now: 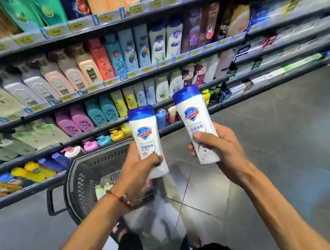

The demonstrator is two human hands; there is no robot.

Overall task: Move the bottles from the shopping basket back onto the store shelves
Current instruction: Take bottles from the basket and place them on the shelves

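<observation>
Clamping left hand [138, 164] round left bottle [144, 132], right hand [220, 143] round right bottle [194, 115] (lower halves, fingers [155, 160] curled).

Store lighting is bright, even and diffuse, apparently from overhead, with no hard shadows. The grey floor [295, 146] shows a soft pale sheen near frame centre. Wide-angle distortion bows the shelves [111, 24] and slants them toward the edges. Blur smears the stock and price tags at the left and right margins, where lettering is unreadable. The left bottle [147, 136] and right bottle [195, 119], at centre, are sharpest, with legible logos. The lower centre, around the feet, dissolves into pale haze.
</observation>
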